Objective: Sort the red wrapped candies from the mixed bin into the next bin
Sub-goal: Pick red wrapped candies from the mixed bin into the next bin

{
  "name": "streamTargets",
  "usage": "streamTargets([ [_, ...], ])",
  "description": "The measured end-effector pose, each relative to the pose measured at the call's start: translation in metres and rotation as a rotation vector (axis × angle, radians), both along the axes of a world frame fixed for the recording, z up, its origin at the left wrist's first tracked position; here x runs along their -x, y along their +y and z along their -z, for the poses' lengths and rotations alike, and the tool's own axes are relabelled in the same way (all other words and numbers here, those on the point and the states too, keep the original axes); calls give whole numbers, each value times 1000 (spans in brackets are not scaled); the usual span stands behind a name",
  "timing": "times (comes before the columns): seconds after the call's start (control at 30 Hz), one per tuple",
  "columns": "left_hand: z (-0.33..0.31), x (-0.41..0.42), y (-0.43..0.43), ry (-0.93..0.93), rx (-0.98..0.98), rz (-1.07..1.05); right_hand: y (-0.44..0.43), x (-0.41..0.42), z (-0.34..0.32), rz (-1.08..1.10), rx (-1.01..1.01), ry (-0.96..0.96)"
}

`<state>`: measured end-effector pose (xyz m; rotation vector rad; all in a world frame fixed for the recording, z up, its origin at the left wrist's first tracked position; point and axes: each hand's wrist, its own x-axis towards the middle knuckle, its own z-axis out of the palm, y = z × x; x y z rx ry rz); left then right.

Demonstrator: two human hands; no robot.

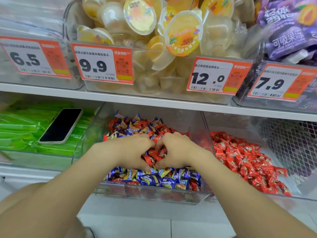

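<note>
– Red wrappers, bunched up between both hands! The left hand (132,152) and the right hand (175,152) meet over the mixed bin (89,134), fingers (145,140) curled inward, cupping a clump of red wrapped candies (151,157) between the palms.
– Can you see the fingertips?
– No, they're buried in the pile. Blue-and-yellow candies (151,180) lie just below and beyond the fingers, but their print is too small to read.
– And the next bin (305,194)?
– Right of the fingers, behind a clear divider (205,127), holding only red pieces.
– Any labels?
– Above the fingers there are orange cards: a 9.9 tag (101,63) and a 12.0 tag (217,75) on a tub of yellow jelly cups (181,36). Up left is a 6.5 tag (32,57), up right a 7.9 tag (277,83). Their small text is blurred. Purple pouches (288,28) at top right read "可吸果冻" and are cut by the frame edge.
– What's left of the fingers?
– A dark phone (61,125) lying on green packs (22,131). Far right, netted bags (291,146), contents unclear.
</note>
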<state>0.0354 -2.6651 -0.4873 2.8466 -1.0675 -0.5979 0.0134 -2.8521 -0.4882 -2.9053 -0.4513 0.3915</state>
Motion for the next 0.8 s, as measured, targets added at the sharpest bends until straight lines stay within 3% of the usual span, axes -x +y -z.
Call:
streamTargets([
  [0.2,5,-7,-8,-71,51,-36,-9,-3,2,101,-216,-4],
  [0.37,0,-8,-5,-144,245,-59,-20,2,-9,165,-360,-53],
  [0.5,3,-5,-2,-141,206,-44,-31,11,-11,167,-189,-234],
  [0.63,9,-1,-8,-88,115,-52,-22,19,-1,103,50,-154],
  [0.8,12,-3,-9,-105,125,-68,-15,17,4,64,-112,-59],
])
